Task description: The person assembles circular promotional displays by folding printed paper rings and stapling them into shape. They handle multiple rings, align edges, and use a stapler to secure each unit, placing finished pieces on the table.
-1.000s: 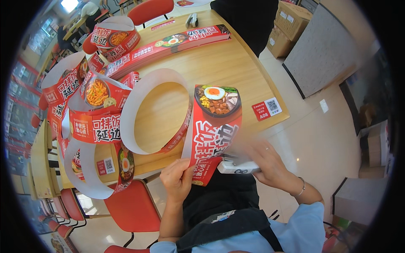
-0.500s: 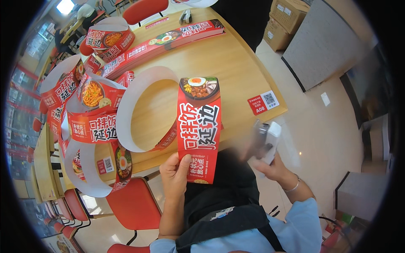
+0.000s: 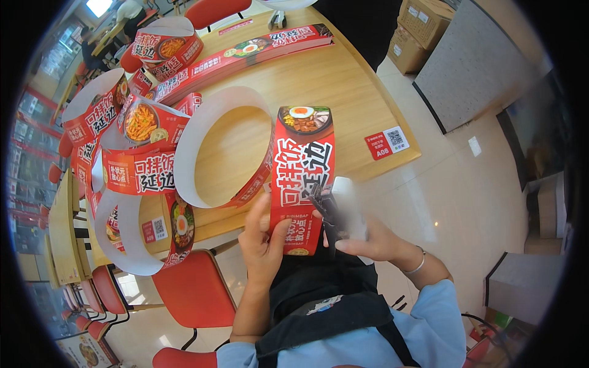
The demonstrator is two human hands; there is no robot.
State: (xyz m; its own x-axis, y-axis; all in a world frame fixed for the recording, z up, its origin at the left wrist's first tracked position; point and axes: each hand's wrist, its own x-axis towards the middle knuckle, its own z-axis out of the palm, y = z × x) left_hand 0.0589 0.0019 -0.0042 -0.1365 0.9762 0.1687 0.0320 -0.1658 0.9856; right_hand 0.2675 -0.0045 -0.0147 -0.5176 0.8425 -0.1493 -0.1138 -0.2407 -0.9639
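Note:
My left hand (image 3: 262, 245) grips a red printed paper band (image 3: 304, 162), thumb in front, near where its ends overlap. White inner paper curves away to the left as a wide loop. My right hand (image 3: 374, 242) is closed around a black and white stapler (image 3: 331, 214), partly blurred. The stapler's jaw lies at the band's right edge, beside the overlap; whether it pinches the paper I cannot tell. Finished-looking loops of the same band (image 3: 140, 172) are heaped to the left, several of them overlapping.
A stack of flat red bands (image 3: 245, 56) lies across the wooden table (image 3: 343, 92). Another stapler-like tool (image 3: 277, 21) sits at the far edge. A red chair (image 3: 193, 291) stands at the near left, cardboard boxes (image 3: 420, 30) at the far right. A dark-clothed person (image 3: 359, 27) is beyond the table.
My right hand has brought the stapler leftward from beside the table to the band's right edge. The held band has shifted slightly right.

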